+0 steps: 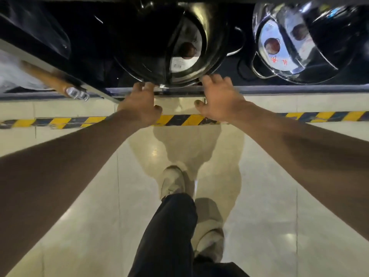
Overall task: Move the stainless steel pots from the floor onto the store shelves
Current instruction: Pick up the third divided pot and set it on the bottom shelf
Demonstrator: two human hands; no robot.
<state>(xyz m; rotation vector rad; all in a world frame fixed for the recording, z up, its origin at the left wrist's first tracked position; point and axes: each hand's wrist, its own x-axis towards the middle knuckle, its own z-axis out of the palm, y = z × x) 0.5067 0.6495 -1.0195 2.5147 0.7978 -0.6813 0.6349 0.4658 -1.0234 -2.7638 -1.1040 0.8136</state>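
Observation:
A stainless steel pot [169,43] wrapped in clear plastic sits on the dark lower shelf [299,89], close to its front edge. My left hand [140,105] and my right hand [218,98] are spread in front of it, fingertips at the pot's near rim, fingers relaxed and not curled round anything. A second wrapped steel pot [303,43] with a lid and a red-dotted label sits to the right on the same shelf, its wire handle toward me.
A shelf upright [60,62] slants across the upper left, with a wooden handle [50,78] poking out beside it. Yellow-black hazard tape [60,121] runs along the tiled floor [79,196]. My legs and pale shoes [172,181] are below.

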